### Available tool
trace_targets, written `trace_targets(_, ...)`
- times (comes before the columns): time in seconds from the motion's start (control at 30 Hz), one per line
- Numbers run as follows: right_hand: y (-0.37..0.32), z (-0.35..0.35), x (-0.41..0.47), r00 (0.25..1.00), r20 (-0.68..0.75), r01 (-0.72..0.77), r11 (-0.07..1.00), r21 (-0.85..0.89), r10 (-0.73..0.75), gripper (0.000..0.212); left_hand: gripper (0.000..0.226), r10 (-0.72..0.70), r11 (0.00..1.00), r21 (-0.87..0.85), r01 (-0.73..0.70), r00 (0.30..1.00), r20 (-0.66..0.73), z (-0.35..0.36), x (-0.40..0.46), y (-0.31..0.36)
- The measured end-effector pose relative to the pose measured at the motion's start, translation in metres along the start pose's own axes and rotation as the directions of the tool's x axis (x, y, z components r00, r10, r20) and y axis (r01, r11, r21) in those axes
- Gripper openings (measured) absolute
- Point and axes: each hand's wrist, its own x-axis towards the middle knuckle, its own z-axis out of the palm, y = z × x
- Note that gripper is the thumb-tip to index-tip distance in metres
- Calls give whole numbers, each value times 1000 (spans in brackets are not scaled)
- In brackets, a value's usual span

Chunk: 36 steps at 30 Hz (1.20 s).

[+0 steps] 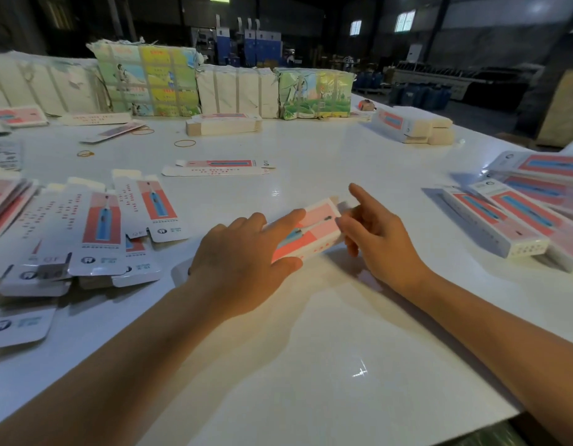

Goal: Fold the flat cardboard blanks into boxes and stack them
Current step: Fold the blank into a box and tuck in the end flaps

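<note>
A pink and white carton (310, 228) with a blue toothbrush picture lies on the white table (310, 333) between my hands. My left hand (243, 255) holds its near end, forefinger stretched along the top and thumb against the side. My right hand (375, 233) works at its far end with curled fingers on the end flap, the forefinger raised. Flat blanks (95, 230) lie fanned out at the left. Folded boxes (500, 220) are piled at the right.
One flat blank (219, 167) lies mid-table. Stacks of blanks (222, 123) and another stack (414, 125) sit further back, before strapped paper bundles (149, 80). Rubber bands (184, 143) lie loose at the back left. The table's near right edge (471, 429) is close.
</note>
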Motion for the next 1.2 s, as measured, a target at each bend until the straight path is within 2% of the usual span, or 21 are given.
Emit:
trace_targets(0.07,1,1,2,1000,17,-16,997,-73,18,39,68,37,998,52,-36,999,-9,0,-2,2)
trace_targets(0.13,-1,1,1,1000,8,27,994,-104,-26,23,68,42,997,72,-41,999,-16,0,-1,4)
trace_targets(0.33,-1,0,1,999,32,33,983,-179,-28,19,66,41,995,90,-41,999,2,-2,-2,8)
trace_targets(0.47,-2,-1,1,998,54,42,985,-167,-33,18,65,41,991,123,-42,999,6,-5,-2,14)
trace_targets(0.57,-2,-8,2,973,-27,193,874,-445,-229,15,65,24,995,97,-23,1000,-9,-6,-3,18)
trace_targets(0.6,-2,-10,3,966,-50,199,857,-476,-252,23,64,16,997,74,-15,1000,-17,-7,-3,20)
trace_targets(0.63,-1,-9,4,976,-67,161,896,-414,-206,37,63,7,999,54,-6,1000,-25,-7,-3,21)
trace_targets(0.67,-2,-10,6,996,-65,52,970,-237,-69,52,63,-2,999,40,3,1000,-30,-8,-3,22)
trace_targets(0.7,-4,-10,8,994,-10,-108,993,48,108,61,63,-11,1000,28,12,999,-37,-8,-3,23)
trace_targets(0.73,-5,-12,10,967,115,-251,916,313,226,60,63,-16,1000,20,17,999,-48,-7,-3,25)
trace_targets(0.77,-7,-14,11,929,239,-367,783,503,281,49,63,-14,1000,21,15,998,-60,-5,-3,26)
trace_targets(0.8,-9,-16,12,910,289,-412,715,564,297,36,63,-6,1000,29,8,998,-67,-3,-4,27)
trace_targets(0.83,-10,-16,12,916,262,-401,731,552,304,22,63,1,999,37,1,998,-66,-1,-4,27)
trace_targets(0.87,-11,-13,8,944,196,-330,804,494,266,9,63,3,999,42,-1,998,-61,0,-4,28)
trace_targets(0.9,-11,-10,4,981,96,-191,923,333,169,8,63,4,999,48,-1,998,-58,0,-4,29)
trace_targets(0.93,-9,-8,0,1000,18,-7,1000,29,6,16,63,6,998,59,-3,998,-56,1,-4,30)
trace_targets(0.97,-8,-4,-4,990,2,139,956,-258,-143,21,63,10,997,77,-5,998,-59,1,-5,31)
trace_targets(1.0,-6,-1,-7,969,38,234,870,-433,-242,22,62,12,995,98,-6,998,-60,1,-5,32)
trace_targets(1.03,-6,0,-9,959,75,274,834,-479,-272,22,62,12,993,115,-5,998,-58,1,-6,34)
trace_targets(1.1,-8,1,-10,968,87,252,882,-399,-237,24,63,10,989,146,-3,999,-49,1,-7,35)
trace_targets(1.2,-13,-1,-8,996,46,84,996,-41,-82,34,64,11,986,168,-5,999,-31,-2,-6,34)
